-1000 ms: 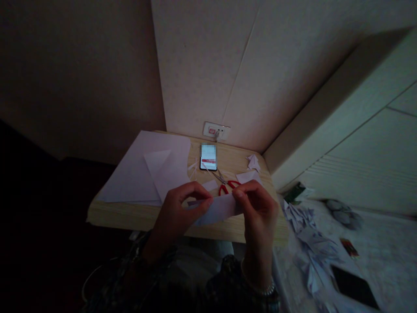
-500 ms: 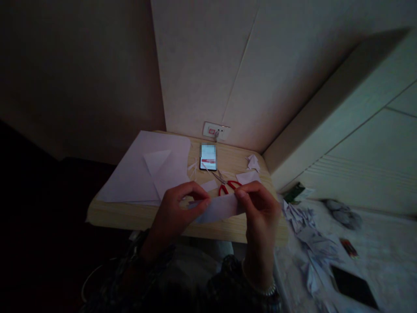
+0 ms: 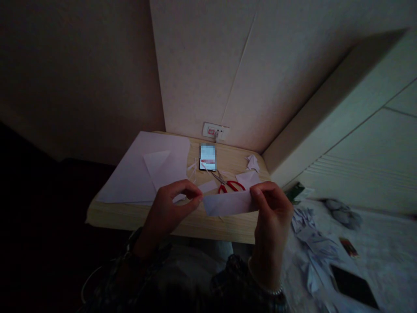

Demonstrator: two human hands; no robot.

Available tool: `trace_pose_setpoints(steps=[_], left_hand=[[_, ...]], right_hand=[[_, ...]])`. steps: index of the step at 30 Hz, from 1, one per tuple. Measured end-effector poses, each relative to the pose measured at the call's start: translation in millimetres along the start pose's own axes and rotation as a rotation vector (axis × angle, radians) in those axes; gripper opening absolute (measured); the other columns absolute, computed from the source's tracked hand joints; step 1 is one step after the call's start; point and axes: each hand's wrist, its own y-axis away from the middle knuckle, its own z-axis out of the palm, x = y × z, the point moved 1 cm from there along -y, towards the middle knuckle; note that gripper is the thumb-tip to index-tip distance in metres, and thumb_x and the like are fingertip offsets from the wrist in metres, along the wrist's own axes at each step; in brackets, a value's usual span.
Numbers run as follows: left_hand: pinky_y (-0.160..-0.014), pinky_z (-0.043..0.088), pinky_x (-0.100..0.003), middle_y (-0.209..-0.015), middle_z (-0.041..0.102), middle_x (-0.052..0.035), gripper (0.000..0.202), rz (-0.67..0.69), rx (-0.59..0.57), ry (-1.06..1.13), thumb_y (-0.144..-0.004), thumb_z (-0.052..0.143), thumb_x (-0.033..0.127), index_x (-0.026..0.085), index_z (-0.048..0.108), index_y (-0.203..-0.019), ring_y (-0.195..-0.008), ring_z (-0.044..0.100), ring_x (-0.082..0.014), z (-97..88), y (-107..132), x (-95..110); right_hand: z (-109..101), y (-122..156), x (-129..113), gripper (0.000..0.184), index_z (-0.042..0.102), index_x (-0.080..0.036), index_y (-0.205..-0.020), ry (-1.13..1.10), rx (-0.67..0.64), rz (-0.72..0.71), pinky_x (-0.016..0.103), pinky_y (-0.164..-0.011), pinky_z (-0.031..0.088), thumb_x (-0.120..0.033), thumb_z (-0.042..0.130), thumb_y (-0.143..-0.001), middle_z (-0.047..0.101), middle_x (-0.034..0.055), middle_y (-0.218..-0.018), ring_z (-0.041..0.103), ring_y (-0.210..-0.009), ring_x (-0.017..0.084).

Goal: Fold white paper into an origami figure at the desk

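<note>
A folded strip of white paper is stretched level above the front of the small wooden table. My right hand pinches its right end between thumb and fingers. At the strip's upper left corner are the closed thumb and fingertips of my left hand; they meet only the very tip of the paper. Just behind the strip lie red-handled scissors, blades partly apart. A small paper rectangle and a creased square of paper lie beside the scissors.
Large white sheets cover the table's left side. A lit phone lies near the wall outlet. A folded paper figure sits at the back right. Folded papers and a dark tablet-like slab lie on the bedding.
My right hand has moved right, carrying the strip with it. My left hand has shifted left, and its fingertips have slid from over the strip's left end to its corner.
</note>
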Motion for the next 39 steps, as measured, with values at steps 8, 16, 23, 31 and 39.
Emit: trace_pose_setpoints(steps=[8,16,23,31,39], left_hand=[[-0.072,0.055,-0.026,-0.077,0.075,-0.0019,0.007,-0.077,0.026,0.052,-0.074,0.073,0.026,0.020,0.072,-0.073,-0.074,0.070,-0.0176,-8.2,-4,-6],[-0.069,0.049,-0.025,-0.068,0.072,-0.0001,0.010,-0.056,-0.140,0.067,-0.074,0.073,0.024,0.019,0.072,-0.065,-0.068,0.065,-0.0157,9.9,0,5],[-0.063,0.046,-0.023,-0.062,0.067,0.0026,0.010,-0.163,0.070,0.236,-0.068,0.074,0.024,0.020,0.068,-0.061,-0.062,0.061,-0.0142,7.5,-7,-5],[-0.058,0.041,-0.021,-0.060,0.064,0.0038,0.010,-0.250,0.219,0.411,-0.066,0.076,0.025,0.020,0.069,-0.060,-0.061,0.054,-0.0124,10.0,-6,-14],[-0.057,0.036,-0.023,-0.055,0.059,0.0043,0.017,-0.378,0.213,0.582,-0.060,0.081,0.029,0.018,0.068,-0.056,-0.056,0.047,-0.0112,19.2,-6,-10]], right_hand=[[-4,-3,2,0.012,0.067,-0.023,-0.070,0.063,-0.062,-0.016,0.027,-0.055,0.034,-0.026,0.070,-0.081,0.062,-0.0037,-0.063,0.052,-0.059,0.014],[18,5,-8,0.013,0.066,-0.022,-0.069,0.101,-0.324,-0.046,0.028,-0.062,0.040,-0.023,0.068,-0.083,0.065,-0.0018,-0.068,0.058,-0.069,0.016],[16,0,2,0.014,0.072,-0.025,-0.092,-0.005,-0.355,0.109,0.028,-0.064,0.050,-0.030,0.072,-0.078,0.071,0.0011,-0.086,0.064,-0.077,0.018],[16,-4,6,0.007,0.073,-0.024,-0.081,0.004,-0.394,0.142,0.030,-0.072,0.053,-0.029,0.069,-0.080,0.074,0.0021,-0.081,0.068,-0.077,0.018],[21,0,0,0.012,0.064,-0.022,-0.069,-0.040,-0.374,0.140,0.027,-0.063,0.048,-0.026,0.072,-0.078,0.063,-0.0028,-0.065,0.059,-0.064,0.014]])
